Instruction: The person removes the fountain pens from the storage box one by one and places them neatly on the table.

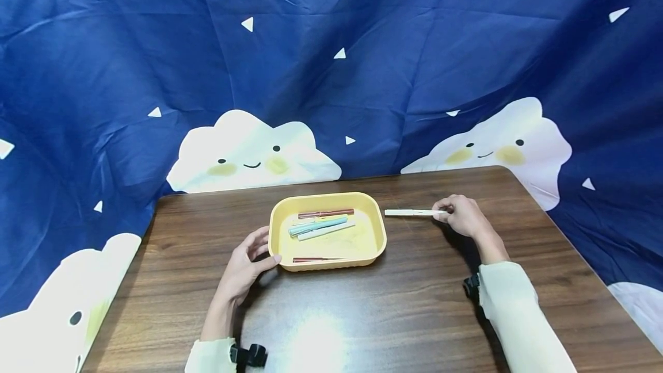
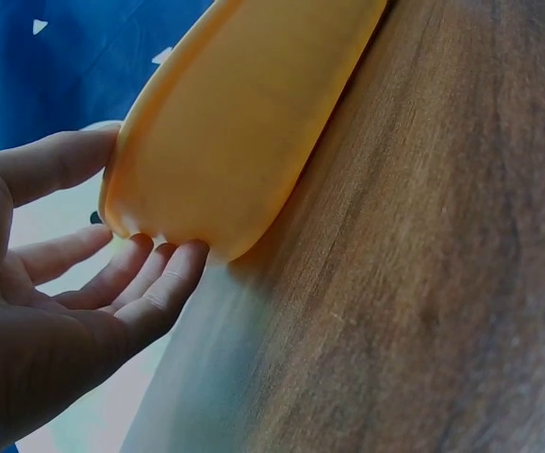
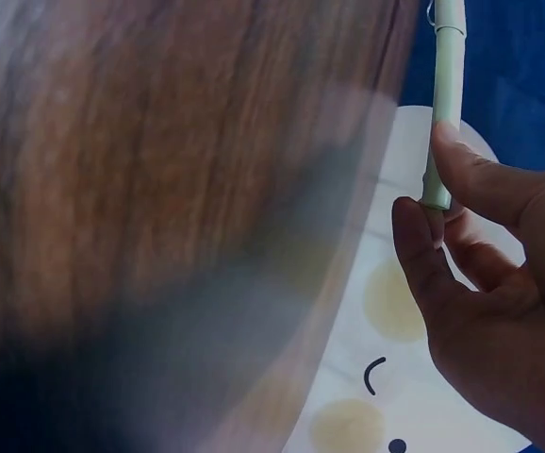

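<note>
The pen (image 1: pixel 411 212) is pinched by its right end between the thumb and fingers of the right hand (image 1: pixel 463 215); it is held to the right of the tray (image 1: pixel 331 266), its free end pointed at the rim, near but apart. Whether the table (image 1: pixel 414 298) is touched by it cannot be told. The tray is clasped at its left end by the left hand (image 1: pixel 243 266), thumb and fingers clamped on the corner. Inside, a red pen (image 1: pixel 328 213), a blue pen (image 1: pixel 318 226) and a pale pen (image 1: pixel 326 231) are bunched together; by the near wall another red one (image 1: pixel 311 259) is partly hidden.
</note>
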Motion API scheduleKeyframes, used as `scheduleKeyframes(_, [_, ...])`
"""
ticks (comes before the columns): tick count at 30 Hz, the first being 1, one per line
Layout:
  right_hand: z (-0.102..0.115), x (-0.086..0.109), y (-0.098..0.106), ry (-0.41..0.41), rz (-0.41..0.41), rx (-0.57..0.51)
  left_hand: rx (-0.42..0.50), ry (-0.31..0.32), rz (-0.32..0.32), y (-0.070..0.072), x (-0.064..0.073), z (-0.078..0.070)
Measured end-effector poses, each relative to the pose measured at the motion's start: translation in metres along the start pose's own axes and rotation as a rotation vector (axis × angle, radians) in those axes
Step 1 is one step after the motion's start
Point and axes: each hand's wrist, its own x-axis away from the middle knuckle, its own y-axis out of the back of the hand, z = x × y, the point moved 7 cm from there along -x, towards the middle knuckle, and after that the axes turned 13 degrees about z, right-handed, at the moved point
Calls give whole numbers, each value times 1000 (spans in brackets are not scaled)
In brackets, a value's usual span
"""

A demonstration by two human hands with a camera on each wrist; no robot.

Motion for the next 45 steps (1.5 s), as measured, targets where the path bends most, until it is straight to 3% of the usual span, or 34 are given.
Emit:
scheduleKeyframes(12, [-17,-7,-12,-83,86,-41,1,-20,10,0,-1,-1])
scheduleKeyframes(24, [-18,-6,-10,-108,58,11,10,-16,17,0,0,-1])
scheduleKeyframes(36, [-3,-4,9,-104,-14,-34,20,-18,23,1,-2,-1])
scheduleKeyframes(45, [9,-2,11,-99,-39,-93,20,-13,24,0,-2,0])
